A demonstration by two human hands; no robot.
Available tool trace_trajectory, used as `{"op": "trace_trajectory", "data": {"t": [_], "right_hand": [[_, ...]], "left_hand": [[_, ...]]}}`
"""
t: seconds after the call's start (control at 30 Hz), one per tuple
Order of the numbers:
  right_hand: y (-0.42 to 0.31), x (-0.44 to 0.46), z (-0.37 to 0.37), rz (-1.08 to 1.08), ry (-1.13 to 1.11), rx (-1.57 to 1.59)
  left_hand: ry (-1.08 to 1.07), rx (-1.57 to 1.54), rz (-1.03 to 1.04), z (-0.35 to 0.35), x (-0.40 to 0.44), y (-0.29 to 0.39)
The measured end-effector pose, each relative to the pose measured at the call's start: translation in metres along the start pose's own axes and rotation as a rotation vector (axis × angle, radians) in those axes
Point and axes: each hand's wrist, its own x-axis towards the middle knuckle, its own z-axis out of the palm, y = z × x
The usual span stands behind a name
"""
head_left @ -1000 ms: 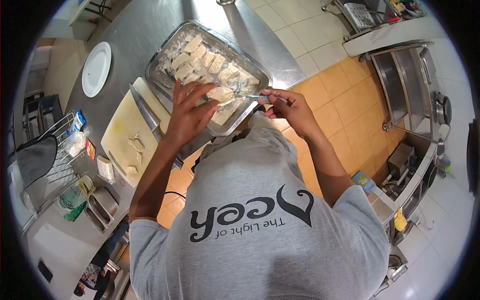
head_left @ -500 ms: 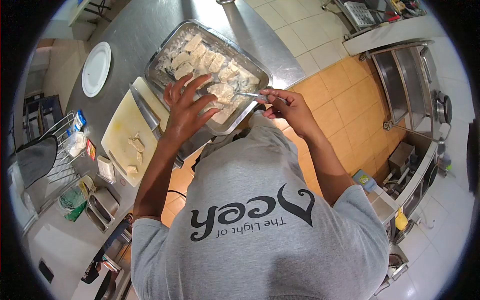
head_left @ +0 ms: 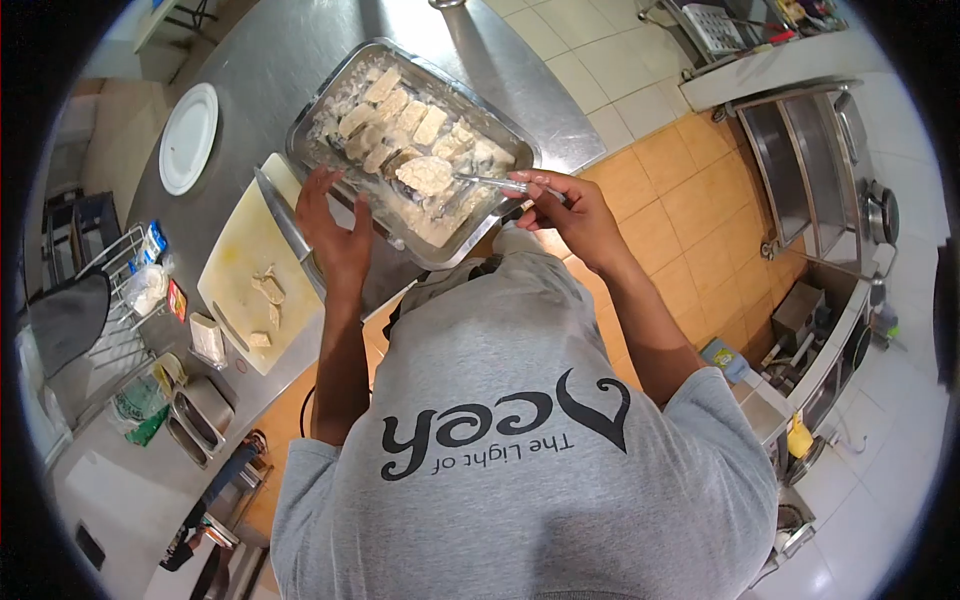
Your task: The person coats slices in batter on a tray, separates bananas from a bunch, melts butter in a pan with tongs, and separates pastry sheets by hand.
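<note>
My right hand (head_left: 562, 212) is closed around the handle of a metal utensil (head_left: 490, 181), whose far end meets a pale, batter-coated piece (head_left: 425, 175) over the tray. Beneath it, a rectangular metal tray (head_left: 520, 140) holds several pale slabs in a whitish wet coating. My left hand (head_left: 338, 225) has its fingers apart and nothing in them, beside the tray's near left edge. A knife (head_left: 283, 215) lies along a cutting board (head_left: 235, 255), partly behind my left hand. A few small pale pieces (head_left: 268, 288) rest on the board.
A white plate (head_left: 188, 139) lies on the steel table (head_left: 255, 75) at the upper left. A pale wrapped block (head_left: 207, 338) and a wire rack (head_left: 120, 310) are left of the board. Part of another person (head_left: 235, 470) shows at the lower left.
My left hand has let go of the coated piece and moved left, away from it. The utensil and the piece have shifted slightly left, over the tray.
</note>
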Motion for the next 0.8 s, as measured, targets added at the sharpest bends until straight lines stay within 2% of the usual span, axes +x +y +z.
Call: {"op": "trace_trajectory", "data": {"t": [0.27, 0.37, 0.5, 0.67, 0.7, 0.8], "right_hand": [[-0.025, -0.004, 0.005, -0.056, 0.017, -0.053], [-0.024, -0.003, 0.001, -0.067, 0.034, -0.034], [-0.022, -0.003, -0.004, -0.084, 0.102, -0.051], [-0.003, 0.001, -0.005, -0.151, 0.136, -0.037], [0.007, 0.006, -0.005, -0.198, 0.170, -0.108], [0.029, 0.008, -0.007, -0.410, 0.205, -0.680]], "left_hand": [[0.096, 0.009, -0.051, -0.009, 0.007, -0.009], [-0.027, -0.084, -0.029, -0.004, 0.006, 0.004], [-0.258, 0.028, -0.234, 0.010, 0.002, 0.030], [-0.241, 0.017, -0.234, 0.017, 0.008, 0.021], [-0.226, 0.009, -0.220, 0.018, 0.007, 0.016], [-0.195, 0.030, -0.203, 0.016, 0.008, 0.009]]}}
